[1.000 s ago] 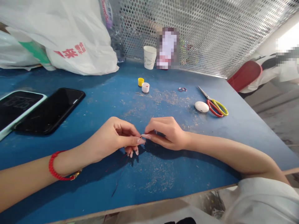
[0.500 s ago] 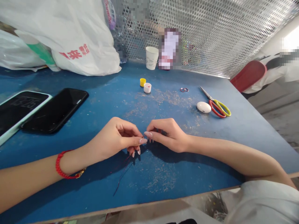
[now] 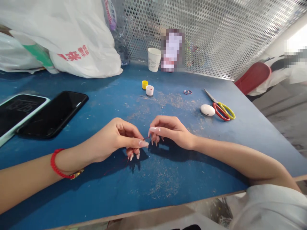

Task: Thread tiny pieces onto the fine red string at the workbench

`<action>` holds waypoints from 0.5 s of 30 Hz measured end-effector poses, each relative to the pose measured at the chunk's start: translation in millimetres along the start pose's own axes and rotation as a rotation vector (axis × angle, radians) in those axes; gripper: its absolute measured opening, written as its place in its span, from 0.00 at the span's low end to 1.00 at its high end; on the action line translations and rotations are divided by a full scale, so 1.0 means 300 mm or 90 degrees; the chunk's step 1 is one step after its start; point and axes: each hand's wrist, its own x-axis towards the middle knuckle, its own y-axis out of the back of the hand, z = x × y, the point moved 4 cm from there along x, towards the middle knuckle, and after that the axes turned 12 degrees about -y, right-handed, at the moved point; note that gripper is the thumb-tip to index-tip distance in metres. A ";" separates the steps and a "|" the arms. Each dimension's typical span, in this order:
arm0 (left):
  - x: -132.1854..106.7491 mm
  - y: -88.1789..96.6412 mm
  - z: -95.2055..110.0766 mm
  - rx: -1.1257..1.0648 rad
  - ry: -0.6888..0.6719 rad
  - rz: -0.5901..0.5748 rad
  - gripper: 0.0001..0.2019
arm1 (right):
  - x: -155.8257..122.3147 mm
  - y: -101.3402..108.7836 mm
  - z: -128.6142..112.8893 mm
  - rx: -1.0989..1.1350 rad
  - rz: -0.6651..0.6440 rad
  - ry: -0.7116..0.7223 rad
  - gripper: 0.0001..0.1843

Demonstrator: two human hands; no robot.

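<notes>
My left hand (image 3: 115,140) pinches a thin dark red thread (image 3: 120,164) between thumb and forefinger just above the blue table (image 3: 168,179). The thread trails down and to the left under that hand. My right hand (image 3: 170,131) faces it, fingertips curled and pinched at the thread's short red end (image 3: 145,138) between the two hands. A red braided bracelet (image 3: 57,167) circles my left wrist. What the right fingertips hold beyond the thread is too small to make out.
Two phones (image 3: 51,113) lie at the left. White plastic bags (image 3: 67,41) fill the back left. A paper cup (image 3: 153,59), yellow cap (image 3: 145,84), white cap (image 3: 149,90), small rings (image 3: 187,92), white oval case (image 3: 207,110) and scissors (image 3: 222,108) lie further back. A perforated metal screen (image 3: 216,35) stands behind.
Both hands have lifted slightly and drawn a little apart, baring a short red stretch of thread between them. The trailing thread has shifted left under my left hand.
</notes>
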 end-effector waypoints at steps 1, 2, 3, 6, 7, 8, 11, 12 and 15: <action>0.003 0.002 0.000 -0.012 0.013 -0.016 0.07 | -0.003 0.006 -0.003 -0.032 0.033 0.040 0.11; 0.005 0.004 0.000 -0.024 0.025 -0.034 0.06 | -0.008 0.009 -0.008 -0.083 0.056 0.089 0.10; 0.006 0.006 0.001 -0.034 0.035 -0.055 0.06 | -0.014 0.008 -0.014 -0.149 0.066 0.146 0.09; 0.005 0.009 0.003 -0.051 0.065 -0.129 0.05 | -0.040 -0.017 -0.027 -0.394 0.049 0.336 0.06; 0.004 0.009 0.004 -0.050 0.075 -0.157 0.05 | -0.050 -0.027 -0.029 -0.473 0.044 0.398 0.06; 0.002 0.009 0.003 -0.048 0.085 -0.186 0.05 | -0.059 -0.037 -0.029 -0.545 0.045 0.456 0.06; -0.004 0.004 0.001 -0.034 0.111 -0.250 0.05 | -0.077 -0.060 -0.032 -0.701 0.058 0.580 0.05; -0.006 0.001 -0.001 -0.031 0.117 -0.262 0.05 | -0.081 -0.066 -0.035 -0.730 0.059 0.606 0.05; -0.016 -0.017 -0.008 -0.028 0.130 -0.277 0.05 | -0.092 -0.086 -0.052 -0.777 0.069 0.675 0.04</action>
